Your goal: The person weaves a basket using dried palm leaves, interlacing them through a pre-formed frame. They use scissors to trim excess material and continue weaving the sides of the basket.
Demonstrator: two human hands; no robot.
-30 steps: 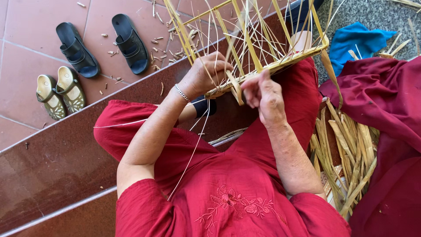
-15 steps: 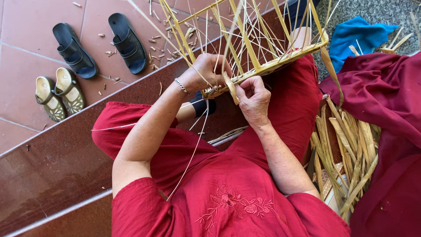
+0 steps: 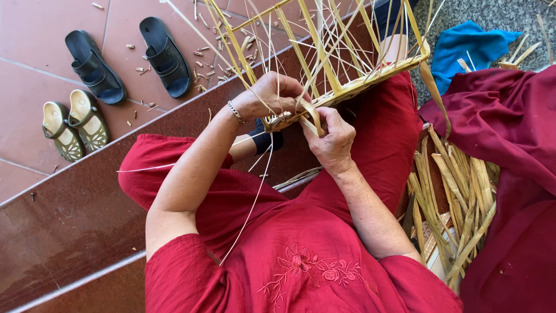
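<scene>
Two pairs of footwear at far left on the red tiled floor (image 3: 35, 40): one pair of pale patterned sandals (image 3: 74, 128), one pair of black sandals (image 3: 128, 61), with scattered cane offcuts (image 3: 204, 68) just beside.

Left hand (image 3: 272, 95), bracelet (image 3: 233, 110) at the wrist, closed around the near corner of the unfinished woven basket frame (image 3: 347, 87), grip narrow and clamped on the rim. Basket held above the lap, tilted, resting toward the knee in red trousers (image 3: 382, 145).

Right hand (image 3: 333, 142) touching the same rim from below, fingers pinched on one flat cane strip (image 3: 313, 116) bent over the edge.

Progress, as a judgement: rim band woven along one side only; many uprights standing bare and untrimmed, so side walls mostly left to do. One thin loose strand (image 3: 249, 208) hanging down across the red blouse.

Further right, one bundle of spare cane strips (image 3: 457, 203) on the step, too many to count. One blue cloth (image 3: 463, 49) near the top edge. One dark red fabric (image 3: 509, 133) at far right, touching the bundle.
</scene>
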